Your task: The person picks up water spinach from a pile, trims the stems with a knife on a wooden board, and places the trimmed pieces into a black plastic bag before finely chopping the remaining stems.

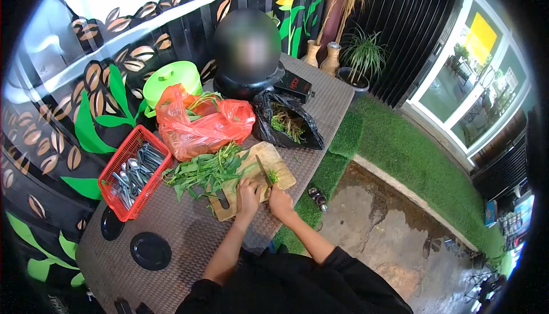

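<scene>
On a wooden cutting board (pixel 277 155), my right hand (pixel 281 201) is closed round the handle of a knife (pixel 262 169), its blade pointing away from me. Just left of the blade my left hand (pixel 247 195) presses down on the board with its fingers curled; what lies under them is hidden. Small chopped green pieces (pixel 274 175) lie to the right of the blade. A heap of long leafy greens (pixel 206 171) covers the board's left part and spreads onto the table.
Behind the board stand a red plastic bag (pixel 200 128), a black bag of stems (pixel 289 125) and a lime-green pot (pixel 171 82). A red basket of cutlery (pixel 107 191) and two black plates (pixel 151 251) (pixel 112 224) are at the left. A black box (pixel 293 87) sits farther back.
</scene>
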### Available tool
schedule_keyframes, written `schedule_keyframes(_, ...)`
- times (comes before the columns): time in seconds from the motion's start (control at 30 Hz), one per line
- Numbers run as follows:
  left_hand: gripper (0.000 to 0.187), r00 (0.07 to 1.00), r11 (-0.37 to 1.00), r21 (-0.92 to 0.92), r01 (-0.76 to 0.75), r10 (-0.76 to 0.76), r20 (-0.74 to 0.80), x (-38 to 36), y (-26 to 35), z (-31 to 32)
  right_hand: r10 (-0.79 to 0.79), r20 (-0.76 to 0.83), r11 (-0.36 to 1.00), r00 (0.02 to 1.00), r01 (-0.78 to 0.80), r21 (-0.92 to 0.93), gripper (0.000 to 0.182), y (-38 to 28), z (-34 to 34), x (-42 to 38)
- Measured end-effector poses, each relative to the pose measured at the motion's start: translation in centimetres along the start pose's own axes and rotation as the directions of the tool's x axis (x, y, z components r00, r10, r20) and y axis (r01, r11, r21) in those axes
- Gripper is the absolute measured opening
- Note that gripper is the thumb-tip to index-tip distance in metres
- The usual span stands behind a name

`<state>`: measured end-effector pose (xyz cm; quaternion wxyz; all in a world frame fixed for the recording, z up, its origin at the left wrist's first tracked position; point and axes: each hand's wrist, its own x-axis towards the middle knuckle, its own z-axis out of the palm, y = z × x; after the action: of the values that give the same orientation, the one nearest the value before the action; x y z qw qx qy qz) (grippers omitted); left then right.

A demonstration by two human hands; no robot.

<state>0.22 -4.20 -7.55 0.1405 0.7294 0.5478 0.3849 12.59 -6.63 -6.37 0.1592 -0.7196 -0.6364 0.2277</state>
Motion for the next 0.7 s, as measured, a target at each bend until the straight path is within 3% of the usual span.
schedule_keyframes(0.07,0.009,1.000,1.000,-0.016,-0.014,0.014,-0.003,-0.3,0.1,-0.2,0.001,0.013,1.000,1.000,-0.001,0.014,0.036,0.6,-0.8,0.3)
schedule_keyframes(0.13,0.011,0.991,0.991,-0.018,-0.129,0.128,-0.045,-0.3,-0.3,0.0,-0.017,0.051,1.000,0.999,0.017,0.000,0.037,1.2,-1.3,0.7)
schedule_keyframes(0.37,0.009,0.990,0.994,0.036,-0.100,0.096,0.104,1.6,-0.1,0.7,-0.033,0.093,0.999,0.995,0.034,-0.011,0.036,1.5,-2.4,1.4)
schedule_keyframes(0.47,0.008,0.996,0.996,0.052,-0.076,0.073,0.053,1.1,0.5,1.3,-0.100,0.085,0.992,0.991,0.106,-0.071,0.034,1.5,-2.3,0.7)
schedule_keyframes(0.53,0.007,0.998,0.998,0.046,-0.035,0.037,-0.045,0.9,1.0,1.1,0.048,0.112,0.998,0.993,-0.042,-0.053,0.034,0.0,-2.2,-0.6)
schedule_keyframes(0.7,0.008,0.997,0.996,0.079,-0.038,0.043,-0.058,1.1,0.9,1.1,0.035,0.005,0.999,0.999,-0.035,-0.012,0.028,-0.2,0.0,0.8)
